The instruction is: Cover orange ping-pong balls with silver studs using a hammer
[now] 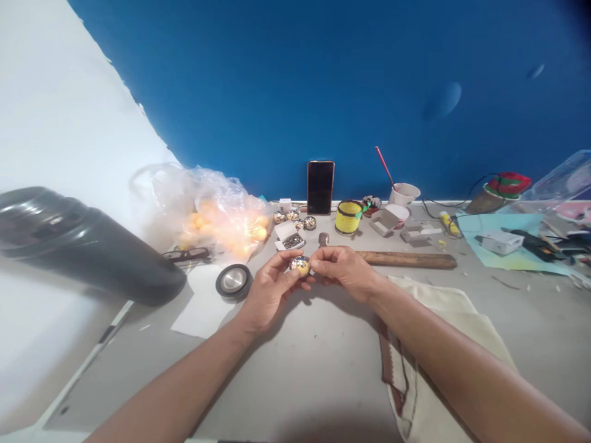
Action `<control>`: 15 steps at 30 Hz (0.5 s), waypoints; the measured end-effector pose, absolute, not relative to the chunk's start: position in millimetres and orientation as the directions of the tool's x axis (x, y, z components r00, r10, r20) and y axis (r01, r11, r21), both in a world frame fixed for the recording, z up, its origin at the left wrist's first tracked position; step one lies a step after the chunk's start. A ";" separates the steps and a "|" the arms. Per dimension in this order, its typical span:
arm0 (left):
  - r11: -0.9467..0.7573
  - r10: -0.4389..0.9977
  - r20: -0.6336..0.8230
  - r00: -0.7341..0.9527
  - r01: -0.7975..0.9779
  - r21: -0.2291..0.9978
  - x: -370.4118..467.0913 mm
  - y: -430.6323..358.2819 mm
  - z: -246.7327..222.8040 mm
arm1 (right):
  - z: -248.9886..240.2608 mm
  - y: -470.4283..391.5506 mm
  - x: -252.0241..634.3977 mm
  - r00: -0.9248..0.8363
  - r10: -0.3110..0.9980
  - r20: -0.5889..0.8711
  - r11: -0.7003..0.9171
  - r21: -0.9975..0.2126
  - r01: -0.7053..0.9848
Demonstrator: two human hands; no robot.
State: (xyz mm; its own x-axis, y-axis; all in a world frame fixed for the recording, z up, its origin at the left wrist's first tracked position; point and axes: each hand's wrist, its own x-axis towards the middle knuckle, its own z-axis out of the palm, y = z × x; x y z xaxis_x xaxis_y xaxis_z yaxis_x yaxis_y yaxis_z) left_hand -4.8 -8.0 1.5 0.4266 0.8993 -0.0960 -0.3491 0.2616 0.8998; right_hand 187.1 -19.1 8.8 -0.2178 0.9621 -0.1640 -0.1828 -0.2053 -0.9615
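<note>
My left hand (269, 292) holds a small yellow ball (301, 266) partly covered with shiny silver studs, its thumb in front and fingers behind. At the ball's right side my right hand (344, 269) is closed in a pinch; whatever lies between its fingertips is too small to make out. Just beyond the hands, an open white box (290, 237) contains small shiny metal pieces. Several silver-studded balls (309, 223) sit behind that box. Behind my right hand lies a hammer (406, 259) with a wooden handle.
A clear bag of orange balls (217, 215), a dark bottle (92, 246) and a round lid (233, 281) are on the left. A phone (320, 187) leans against the blue wall, near a yellow container (348, 218) and white cup (404, 194). Beige cloth (443, 344) lies under my right forearm.
</note>
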 end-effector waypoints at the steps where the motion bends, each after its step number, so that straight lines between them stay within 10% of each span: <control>1: 0.261 0.899 -0.095 0.428 -0.350 0.900 -5.0 -8.0 1.5 | 9.1 -19.3 187.0 -0.221 0.962 -0.162 -0.204 -0.962 -0.183; 15: 0.273 0.893 -0.085 0.442 -0.382 0.883 -4.5 -8.4 3.2 | 4.0 -17.0 187.8 -0.247 0.956 -0.158 -0.214 -0.952 -0.219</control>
State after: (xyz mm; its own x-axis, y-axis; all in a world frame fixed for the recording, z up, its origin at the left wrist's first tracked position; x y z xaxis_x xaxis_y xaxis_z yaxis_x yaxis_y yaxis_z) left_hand -4.5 -8.4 3.2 0.4417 0.8931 -0.0854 -0.3823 0.2734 0.8827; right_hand 187.8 -17.0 4.0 -0.2467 0.9561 -0.1580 -0.2190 -0.2138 -0.9520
